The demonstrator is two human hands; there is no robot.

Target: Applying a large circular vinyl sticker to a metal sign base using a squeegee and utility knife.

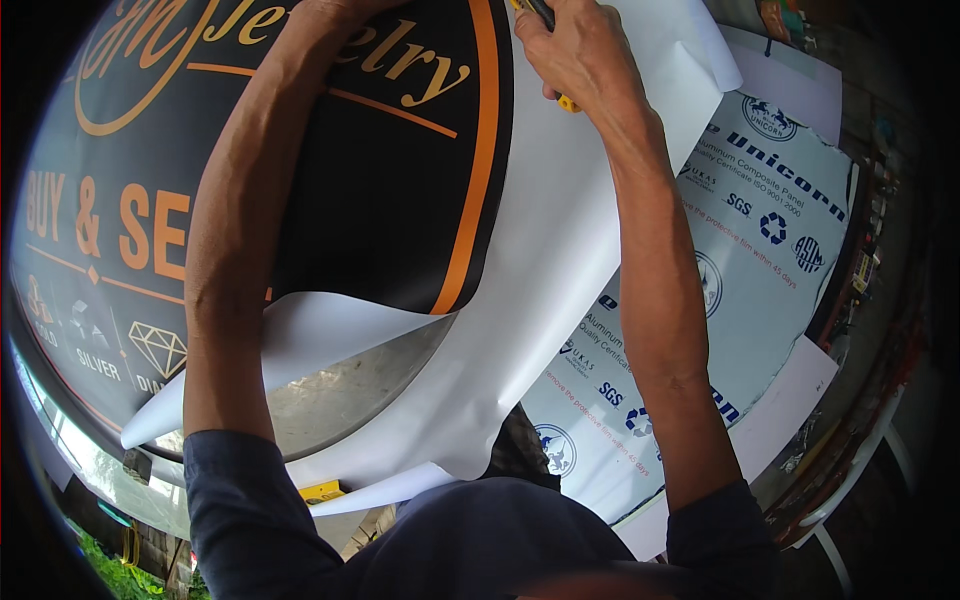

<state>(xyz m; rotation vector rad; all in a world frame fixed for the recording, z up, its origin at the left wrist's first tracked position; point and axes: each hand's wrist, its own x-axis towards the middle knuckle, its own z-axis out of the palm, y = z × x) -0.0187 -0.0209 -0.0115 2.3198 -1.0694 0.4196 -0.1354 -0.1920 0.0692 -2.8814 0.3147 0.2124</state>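
Observation:
A black printed vinyl sheet with an orange border and gold lettering lies over a rounded sign panel. Its lower edge curls up, showing a white underside and a bare greyish stretch of the panel. My left hand rests on the sheet at the top; the picture's edge cuts off its fingers. In my right hand, closed around it, is a yellow and black utility knife. That hand is over the white margin running along the sheet's orange border. The knife's tip is out of view.
Light blue composite panels with printed film lie at the right, partly under the white margin. A pale sheet sticks out beside them. Close to my body is a small yellow object. Dark clutter and a pale curved tube border the right side.

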